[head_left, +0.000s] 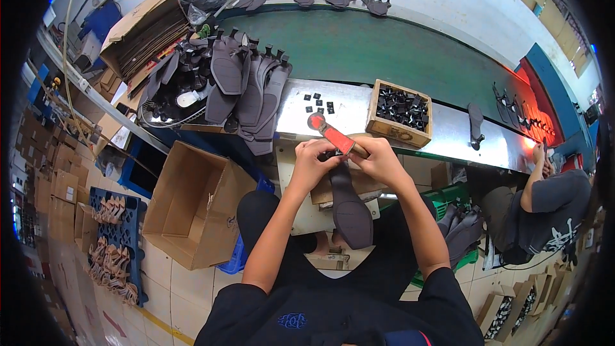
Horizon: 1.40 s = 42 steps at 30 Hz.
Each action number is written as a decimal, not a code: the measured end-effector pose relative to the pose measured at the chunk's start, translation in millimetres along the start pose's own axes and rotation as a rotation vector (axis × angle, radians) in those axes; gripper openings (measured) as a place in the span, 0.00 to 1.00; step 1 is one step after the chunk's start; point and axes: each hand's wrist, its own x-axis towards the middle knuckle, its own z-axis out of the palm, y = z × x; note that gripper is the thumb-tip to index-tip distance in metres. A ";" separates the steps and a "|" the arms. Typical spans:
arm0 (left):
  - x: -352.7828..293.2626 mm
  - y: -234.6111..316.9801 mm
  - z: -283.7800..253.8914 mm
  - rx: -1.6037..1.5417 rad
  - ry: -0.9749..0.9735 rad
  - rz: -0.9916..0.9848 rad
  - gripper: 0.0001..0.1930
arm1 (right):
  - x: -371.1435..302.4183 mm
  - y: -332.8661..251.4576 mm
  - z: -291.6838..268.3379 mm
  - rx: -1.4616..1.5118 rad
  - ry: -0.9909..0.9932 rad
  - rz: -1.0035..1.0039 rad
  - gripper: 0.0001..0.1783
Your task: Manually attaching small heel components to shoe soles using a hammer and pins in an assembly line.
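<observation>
In front of me a dark grey-brown shoe sole (pixel 352 211) lies toe toward me, its heel end up at my hands. My right hand (pixel 379 159) is closed around a hammer (pixel 334 138) with a red shaft and rounded head, which points up and left. My left hand (pixel 312 164) is closed at the sole's heel end, thumb and fingertips pinched together. Any small part between those fingers is hidden. Beyond the hands, several small black square heel tips (pixel 318 104) lie on the metal ledge (pixel 295 93). Right of them stands a wooden box (pixel 398 132) full of small black parts.
Stacked heeled soles (pixel 246 83) crowd the ledge at left, above an open cardboard box (pixel 186 198). Behind runs a green conveyor belt (pixel 359 41). A single sole (pixel 475 126) lies farther right. A co-worker (pixel 544 208) sits at right near a glowing red heater (pixel 541 106).
</observation>
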 end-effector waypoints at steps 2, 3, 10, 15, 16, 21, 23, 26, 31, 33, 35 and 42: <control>1.8 9.8 -1.7 0.012 0.004 0.019 0.13 | -1.4 -0.4 -0.1 0.023 0.029 -0.011 0.13; 3.1 14.9 -1.9 -0.023 0.012 0.042 0.13 | -1.8 -1.1 -0.9 0.018 0.029 -0.011 0.13; 0.9 9.3 -6.1 -0.234 -0.012 -0.082 0.13 | -6.0 -26.2 -2.2 -0.021 0.006 0.102 0.12; 2.8 16.5 0.7 -0.340 -0.041 -0.089 0.13 | -46.5 -47.1 -7.5 0.076 0.153 0.100 0.26; 1.0 15.9 -3.6 -0.317 -0.051 -0.121 0.13 | -53.3 -57.2 -4.7 0.092 0.146 0.104 0.26; -0.6 3.7 -0.3 -0.382 0.000 -0.078 0.13 | -81.8 -93.6 -3.3 0.030 0.245 0.146 0.30; 1.1 1.6 2.4 -0.416 0.007 -0.062 0.13 | -85.5 -97.5 -4.2 -0.089 0.209 0.151 0.30; 2.0 1.8 1.7 -0.422 -0.001 -0.045 0.13 | -82.1 -82.0 0.1 -0.088 0.187 0.078 0.32; 0.7 11.6 1.4 -0.440 0.007 -0.091 0.11 | -84.6 -86.9 0.9 -0.061 0.242 0.099 0.32; -1.1 5.2 0.9 -0.412 -0.063 -0.101 0.21 | -83.7 -74.0 6.4 -0.077 0.207 0.072 0.32; -2.8 1.6 -2.0 -0.370 -0.119 -0.122 0.31 | -82.8 -88.2 -4.1 -0.111 0.231 0.026 0.32; -12.7 16.4 -6.5 0.032 -0.268 0.019 0.67 | -92.5 -112.3 -7.1 -0.273 0.348 -0.103 0.34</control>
